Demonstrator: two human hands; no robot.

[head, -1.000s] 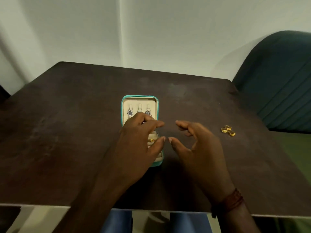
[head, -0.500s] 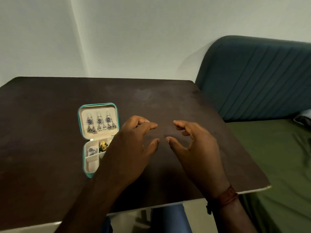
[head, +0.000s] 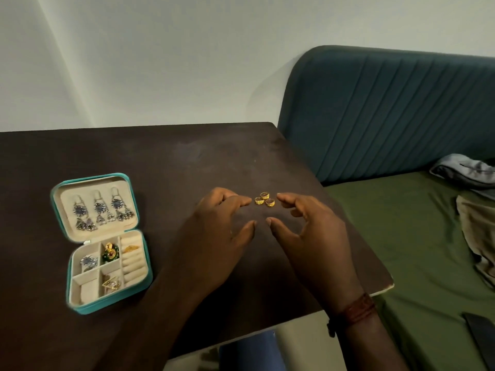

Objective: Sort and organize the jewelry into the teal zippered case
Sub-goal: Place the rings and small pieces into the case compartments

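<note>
The teal zippered case [head: 80, 306] lies open at the table's left. Three silver-blue dangling earrings [head: 100, 210] hang in its lid. Its tray holds a silver piece, a green-gold piece [head: 109, 252], a gold ring in the rolls [head: 131, 248] and a gold triangle piece [head: 110, 284]. Three small gold rings [head: 264, 199] sit together on the dark table [head: 187, 162]. My left hand [head: 214, 236] hovers just left of them, fingers spread and empty. My right hand [head: 308, 236] hovers just right of them, fingers curled apart, empty.
A teal padded headboard [head: 388, 111] and a bed with a green sheet [head: 401, 250] stand right of the table. Grey and beige cloths [head: 471, 210] lie on the bed. The table's right edge and chipped corner [head: 385, 287] are close to my right wrist.
My view has swung right, so the case now sits far left. Both hands left the case and moved to either side of the three gold rings.
</note>
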